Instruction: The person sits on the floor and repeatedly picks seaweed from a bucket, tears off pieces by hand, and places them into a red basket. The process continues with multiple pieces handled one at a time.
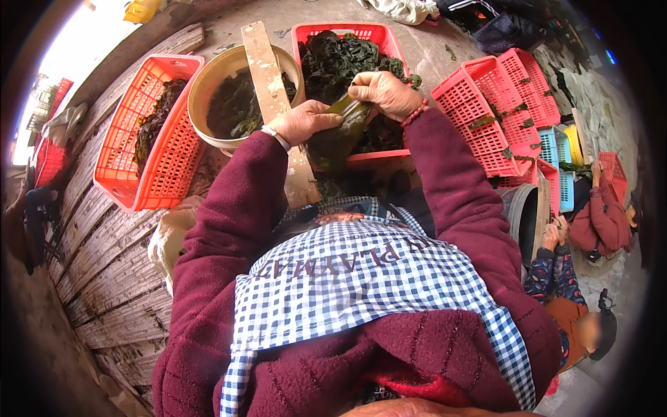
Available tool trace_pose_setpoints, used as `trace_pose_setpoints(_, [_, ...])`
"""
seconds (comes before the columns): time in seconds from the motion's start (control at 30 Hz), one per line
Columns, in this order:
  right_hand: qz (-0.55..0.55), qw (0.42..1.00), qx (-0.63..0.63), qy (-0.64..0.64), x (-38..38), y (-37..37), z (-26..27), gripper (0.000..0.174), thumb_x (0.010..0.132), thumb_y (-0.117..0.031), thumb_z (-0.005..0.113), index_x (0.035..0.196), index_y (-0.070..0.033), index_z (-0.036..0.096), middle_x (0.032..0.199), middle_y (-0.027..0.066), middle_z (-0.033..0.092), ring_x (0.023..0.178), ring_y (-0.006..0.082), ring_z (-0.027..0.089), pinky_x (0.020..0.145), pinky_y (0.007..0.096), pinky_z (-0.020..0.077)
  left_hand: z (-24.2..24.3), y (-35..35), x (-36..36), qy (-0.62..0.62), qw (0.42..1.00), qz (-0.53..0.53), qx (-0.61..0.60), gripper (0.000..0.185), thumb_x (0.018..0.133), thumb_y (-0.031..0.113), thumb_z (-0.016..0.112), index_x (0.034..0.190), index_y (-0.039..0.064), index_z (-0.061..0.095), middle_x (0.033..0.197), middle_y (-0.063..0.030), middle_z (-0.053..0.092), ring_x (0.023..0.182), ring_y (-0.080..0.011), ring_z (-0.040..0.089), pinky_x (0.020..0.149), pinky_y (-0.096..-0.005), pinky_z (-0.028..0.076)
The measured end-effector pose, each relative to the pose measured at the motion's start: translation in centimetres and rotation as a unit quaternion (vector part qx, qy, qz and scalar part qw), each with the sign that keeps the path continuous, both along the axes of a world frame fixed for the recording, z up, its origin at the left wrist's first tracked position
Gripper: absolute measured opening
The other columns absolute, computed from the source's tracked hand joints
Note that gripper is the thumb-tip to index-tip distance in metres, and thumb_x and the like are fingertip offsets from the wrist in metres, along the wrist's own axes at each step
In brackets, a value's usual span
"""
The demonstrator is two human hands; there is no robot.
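Observation:
A green leaf of seaweed (337, 136) is stretched between my two hands. My left hand (301, 122) pinches its edge, above a stained wooden board (266, 73) laid across a round tub (196, 107) with dark seaweed inside. Farther right, my right hand (386, 95), with red beads at the wrist, grips the leaf's upper end between thumb and fingers. Behind the hands, a red plastic basket (388, 34) holds a heap of dark seaweed (341, 60). The leaf's lower part hangs in front of the basket's near rim.
Left of the tub stands another red basket (172, 174) with dark seaweed, on wooden planks (112, 260). Red baskets (471, 135) lie at the right, beside blue ones (565, 172) and a dark round container (521, 211). Co-workers sit at the far right; another person is at the left edge.

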State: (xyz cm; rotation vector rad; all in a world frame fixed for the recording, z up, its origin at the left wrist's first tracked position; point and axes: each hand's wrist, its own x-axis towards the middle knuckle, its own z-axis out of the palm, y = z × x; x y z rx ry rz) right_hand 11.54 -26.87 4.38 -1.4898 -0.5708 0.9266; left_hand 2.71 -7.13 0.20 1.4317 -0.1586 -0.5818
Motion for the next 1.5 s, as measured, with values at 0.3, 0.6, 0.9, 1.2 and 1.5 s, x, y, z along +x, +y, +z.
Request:
trace_pose_setpoints(0.3, [-0.016,0.99,0.105,0.093,2.7,-1.2,0.0,0.012,0.08,-0.007,0.061,0.076,-0.01,0.051,0.07,-0.003,0.053,0.062,0.0073,0.055,0.058,0.0255,0.0492,-0.9,-0.2,0.3,-0.173,0.984,0.032,0.032,0.025,0.089,0.018,0.054,0.1,-0.003,0.062,0.082,-0.0015,0.064,0.072,-0.0072,0.055,0.066,-0.0224,0.045])
trace_pose_setpoints(0.6, [-0.139,0.988,0.066,-0.005,4.9,-1.0,0.3,0.02,0.088,-0.024,0.058,0.096,-0.007,0.052,0.079,0.0004,0.056,0.072,0.0111,0.056,0.074,0.0324,0.0513,0.1,0.6,0.2,-0.15,0.977,0.127,-0.087,0.036,0.087,0.003,0.045,0.123,0.0,0.048,0.102,-0.0044,0.06,0.09,-0.0106,0.055,0.081,-0.0248,0.045])
trace_pose_setpoints(0.9, [-0.127,0.985,0.109,-0.047,-1.4,3.9,-4.3,0.022,0.088,-0.017,0.058,0.104,-0.002,0.06,0.093,0.0008,0.062,0.086,0.0059,0.055,0.077,0.0198,0.0434,0.1,0.9,0.3,-0.225,0.932,0.272,-0.082,0.035,0.086,0.01,0.051,0.119,0.0,0.052,0.097,-0.0015,0.061,0.084,-0.007,0.054,0.076,-0.0208,0.044])
trace_pose_setpoints(1.2, [-0.167,0.977,0.127,0.033,-1.3,5.1,-3.2,0.02,0.091,-0.02,0.054,0.098,-0.003,0.06,0.089,-0.0011,0.061,0.082,0.0036,0.053,0.072,0.0196,0.0444,0.0,1.2,0.3,-0.256,0.879,0.386,-0.112,0.021,0.093,0.014,0.05,0.102,-0.002,0.06,0.089,-0.0011,0.063,0.077,-0.0053,0.054,0.069,-0.0194,0.045])
trace_pose_setpoints(1.5, [-0.128,0.977,0.156,0.073,-1.1,6.1,-2.6,0.031,0.085,-0.023,0.063,0.104,0.002,0.06,0.092,0.0026,0.063,0.08,0.008,0.057,0.071,0.0223,0.0472,0.2,1.3,-0.2,-0.289,0.874,0.39,-0.005,0.018,0.092,0.008,0.049,0.104,-0.001,0.058,0.087,-0.0007,0.062,0.076,-0.0048,0.053,0.068,-0.0201,0.045])
